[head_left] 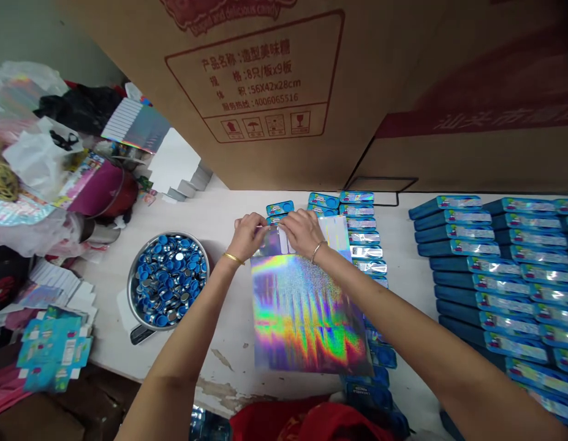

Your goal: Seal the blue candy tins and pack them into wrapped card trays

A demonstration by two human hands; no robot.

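A large holographic rainbow sheet (306,312) lies on the white table (219,214) in front of me. Both hands meet at its far edge. My left hand (247,234) is closed, pinching the top left of the sheet. My right hand (302,231) is closed too, fingers pressed on the top edge by a white flap. Small blue candy boxes (363,236) lie in a column just right of and partly under the sheet.
A metal bowl (168,283) of blue and silver caps sits to the left. Rows of blue boxes (495,275) fill the right side. A big cardboard carton (284,86) stands behind. Bags, cards and flat blue box blanks (54,349) clutter the left.
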